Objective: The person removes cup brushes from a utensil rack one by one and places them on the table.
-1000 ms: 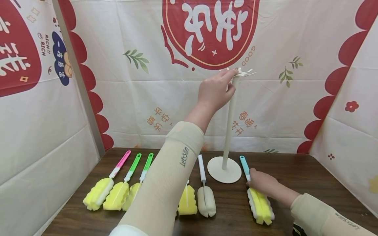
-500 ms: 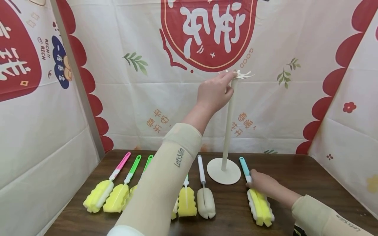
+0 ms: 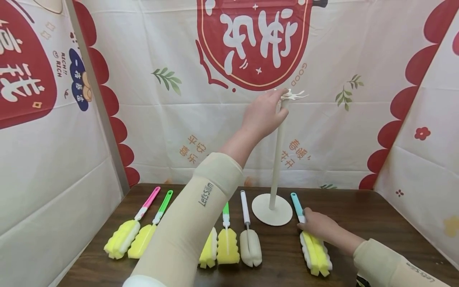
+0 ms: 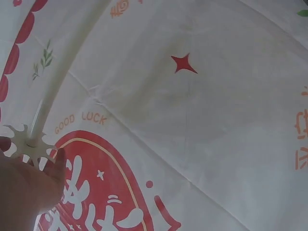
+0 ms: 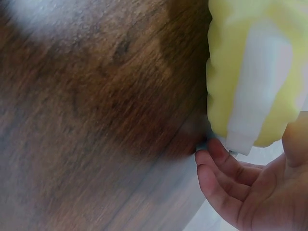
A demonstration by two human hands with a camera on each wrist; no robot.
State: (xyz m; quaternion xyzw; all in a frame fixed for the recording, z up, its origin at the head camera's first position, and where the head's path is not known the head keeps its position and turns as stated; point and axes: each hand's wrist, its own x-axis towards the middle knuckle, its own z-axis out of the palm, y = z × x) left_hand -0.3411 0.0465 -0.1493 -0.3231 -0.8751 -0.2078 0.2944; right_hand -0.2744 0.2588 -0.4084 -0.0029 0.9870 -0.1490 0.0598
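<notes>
A white stand (image 3: 278, 159) with a round base and a ring of hooks (image 4: 32, 144) at its top rises from the table. My left hand (image 3: 263, 113) pinches this hooked top; the left wrist view has its fingers at the hooks' rim. On the right lies a sponge bottle brush (image 3: 315, 253) with a blue handle and a yellow-and-white head. My right hand (image 3: 319, 225) grips it where the handle meets the sponge. In the right wrist view the sponge head (image 5: 260, 72) hides part of the handle, and the fingers curl around its neck.
Left of the stand lies a row of bottle brushes: one with a pink handle (image 3: 150, 201), several with green handles (image 3: 164, 205), and a white one (image 3: 251, 245). My left forearm covers part of the row. Printed cloth walls (image 3: 222, 119) enclose the brown table (image 3: 344, 203).
The head view has tilted up slightly. My left forearm has shifted a little left and now covers one green-handled brush. Both hands keep their holds, and the blue-handled brush stays in place.
</notes>
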